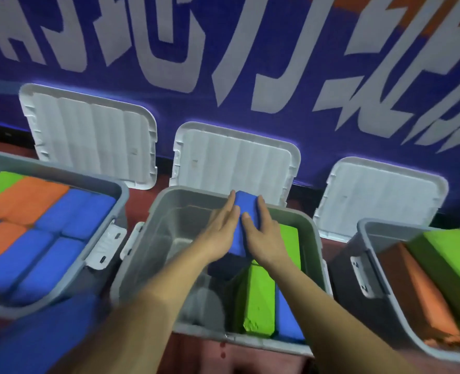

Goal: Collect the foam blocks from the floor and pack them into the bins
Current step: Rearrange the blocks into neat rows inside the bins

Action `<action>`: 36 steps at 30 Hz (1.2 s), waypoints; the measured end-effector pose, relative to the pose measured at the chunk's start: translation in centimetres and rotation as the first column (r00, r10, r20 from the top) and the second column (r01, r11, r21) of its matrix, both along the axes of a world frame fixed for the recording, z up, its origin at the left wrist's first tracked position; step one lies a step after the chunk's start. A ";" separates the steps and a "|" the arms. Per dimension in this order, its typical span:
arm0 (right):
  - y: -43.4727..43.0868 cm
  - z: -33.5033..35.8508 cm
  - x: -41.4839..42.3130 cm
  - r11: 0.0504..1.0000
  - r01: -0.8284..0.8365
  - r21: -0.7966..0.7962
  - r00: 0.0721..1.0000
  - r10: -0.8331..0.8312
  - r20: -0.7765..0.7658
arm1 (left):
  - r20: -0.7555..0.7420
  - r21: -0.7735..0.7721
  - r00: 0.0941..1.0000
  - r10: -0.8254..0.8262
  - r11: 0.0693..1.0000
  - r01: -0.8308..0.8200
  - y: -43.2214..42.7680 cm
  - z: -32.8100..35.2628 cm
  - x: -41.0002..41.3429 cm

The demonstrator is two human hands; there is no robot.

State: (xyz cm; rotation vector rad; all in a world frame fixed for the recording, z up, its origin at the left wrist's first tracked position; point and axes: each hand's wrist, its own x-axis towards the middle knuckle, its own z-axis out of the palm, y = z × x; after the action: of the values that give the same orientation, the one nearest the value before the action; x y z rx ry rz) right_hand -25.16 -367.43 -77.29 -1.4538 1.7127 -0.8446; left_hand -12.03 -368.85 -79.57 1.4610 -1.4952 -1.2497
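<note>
I have both hands over the middle bin, carrying a blue foam block between them. The left hand lies flat against the block's left side with its fingers straight. The right hand presses the right side, its fingers also nearly straight and its thumb resting on the top face. The block tilts, its far end above the bin's far rim and its near end lower, inside the bin.

Inside the middle bin, on its right half, a green block stands on edge, with another blue block against the bin's right wall. A dark blue block lies just below my hands. The bin's left half shows bare grey bottom.

Left of the middle bin, the left bin is packed with blue, orange and green blocks. Right of it, the right bin holds an orange block and a green one. Behind the middle bin a white lid leans on the blue banner.
</note>
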 end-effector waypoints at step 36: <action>0.4 -5.8 2.4 0.956 -0.286 0.062 0.925 0.292 -0.244 | 0.649 -0.048 0.756 0.085 0.996 -0.071 4.4 -3.1 4.3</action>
State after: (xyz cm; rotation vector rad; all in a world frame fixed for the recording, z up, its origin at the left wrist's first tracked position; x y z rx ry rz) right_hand -22.80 -367.03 -83.12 -1.8040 1.6215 -0.4941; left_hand -7.68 -364.45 -82.65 2.0535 -1.8422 -0.6768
